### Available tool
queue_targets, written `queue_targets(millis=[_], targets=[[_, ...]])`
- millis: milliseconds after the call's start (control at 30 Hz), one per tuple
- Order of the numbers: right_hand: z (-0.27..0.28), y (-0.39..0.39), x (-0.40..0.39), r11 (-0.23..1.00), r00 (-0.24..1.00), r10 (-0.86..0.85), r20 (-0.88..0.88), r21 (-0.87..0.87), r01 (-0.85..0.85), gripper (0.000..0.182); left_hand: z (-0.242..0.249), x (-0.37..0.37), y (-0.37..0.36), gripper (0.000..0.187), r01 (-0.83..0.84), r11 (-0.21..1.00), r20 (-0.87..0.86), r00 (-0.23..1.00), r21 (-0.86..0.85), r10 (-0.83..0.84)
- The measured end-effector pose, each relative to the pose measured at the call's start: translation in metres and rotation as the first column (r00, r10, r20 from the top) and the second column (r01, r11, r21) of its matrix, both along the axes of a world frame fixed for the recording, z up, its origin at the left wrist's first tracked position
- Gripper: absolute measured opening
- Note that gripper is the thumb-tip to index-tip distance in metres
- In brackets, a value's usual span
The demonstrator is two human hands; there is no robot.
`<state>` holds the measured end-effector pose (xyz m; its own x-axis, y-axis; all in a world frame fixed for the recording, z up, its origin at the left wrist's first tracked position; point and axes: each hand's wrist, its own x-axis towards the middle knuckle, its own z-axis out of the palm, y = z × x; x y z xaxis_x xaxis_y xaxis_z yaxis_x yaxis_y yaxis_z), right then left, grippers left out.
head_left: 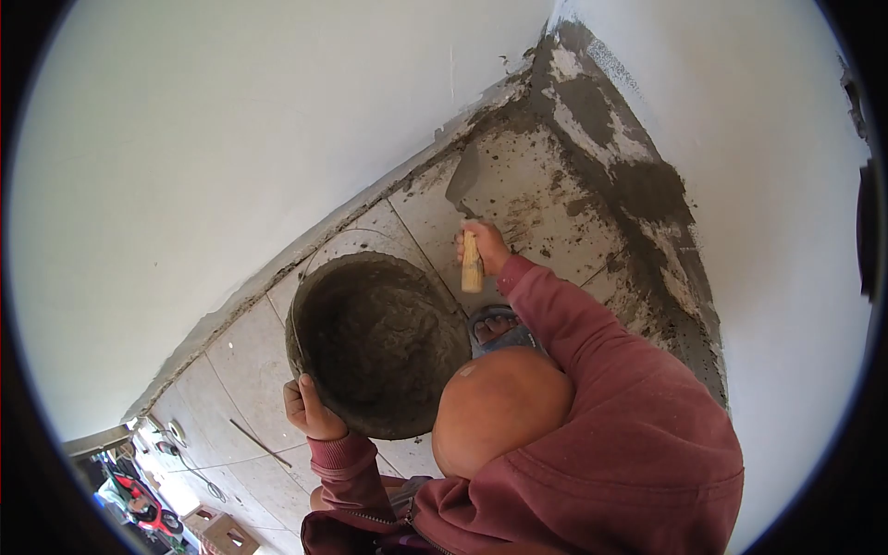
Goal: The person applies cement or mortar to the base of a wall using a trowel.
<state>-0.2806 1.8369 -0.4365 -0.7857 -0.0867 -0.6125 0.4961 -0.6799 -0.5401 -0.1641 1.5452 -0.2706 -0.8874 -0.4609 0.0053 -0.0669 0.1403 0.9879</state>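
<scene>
My right hand is wrapped round the wooden handle of a trowel, whose grey blade points away toward the wall base, over the tiles. On the rim of a round bucket my left hand is closed, thumb on top, at the near left side. Wet grey mortar lies inside the bucket, which stands on the tiled floor beside my bent knee. Past the trowel, crumbs and smears of mortar cover the tiles up to the corner.
White walls meet at a corner; rough mortar runs along the right wall's base. My sandalled foot is beside the bucket. A thin stick, a cable, a brown box and a red motorbike are lower left.
</scene>
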Motion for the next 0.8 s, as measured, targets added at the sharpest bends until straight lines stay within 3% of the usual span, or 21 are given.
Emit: queue_targets(millis=[100, 167, 300, 367, 500, 567, 633, 800], targets=[[-0.016, 0.02, -0.033, 0.955, 0.965, -0.263, 0.021, -0.138, 0.263, 0.014, -0.002, 0.004, -0.007, 0.026, -0.002, 1.0, 0.01, 1.0, 0.014, 0.002], [-0.016, 0.026, -0.065, 0.946, 0.951, -0.31, 0.004, -0.096, 0.308, 0.01, -0.003, 0.005, -0.006, 0.026, -0.003, 1.0, 0.004, 1.0, 0.013, 0.003], [0.011, 0.01, -0.089, 0.934, 0.934, -0.351, -0.061, -0.1, 0.344, 0.011, 0.0, 0.007, -0.01, 0.026, -0.016, 1.0, 0.008, 1.0, -0.02, 0.016], [0.014, 0.001, -0.063, 0.976, 0.969, -0.215, -0.119, 0.01, 0.217, 0.011, 0.0, 0.004, -0.008, 0.026, -0.011, 0.999, 0.01, 1.0, -0.032, 0.012], [0.004, 0.016, -0.026, 0.979, 0.978, -0.197, -0.063, 0.043, 0.2, 0.012, -0.004, 0.004, -0.018, 0.026, 0.002, 1.0, 0.011, 1.0, 0.001, -0.002], [-0.01, 0.032, -0.043, 0.976, 0.975, -0.212, -0.059, 0.042, 0.215, 0.014, -0.005, 0.005, -0.021, 0.026, 0.015, 1.0, 0.001, 1.0, -0.003, -0.015], [-0.022, 0.045, -0.068, 0.929, 0.935, -0.353, 0.024, -0.112, 0.353, 0.015, -0.006, 0.007, -0.021, 0.026, -0.016, 0.999, 0.021, 1.0, -0.044, 0.017], [0.012, 0.024, -0.084, 0.928, 0.923, -0.373, -0.089, -0.05, 0.37, 0.014, -0.009, 0.008, -0.028, 0.024, 0.014, 1.0, 0.003, 1.0, -0.028, -0.014]])
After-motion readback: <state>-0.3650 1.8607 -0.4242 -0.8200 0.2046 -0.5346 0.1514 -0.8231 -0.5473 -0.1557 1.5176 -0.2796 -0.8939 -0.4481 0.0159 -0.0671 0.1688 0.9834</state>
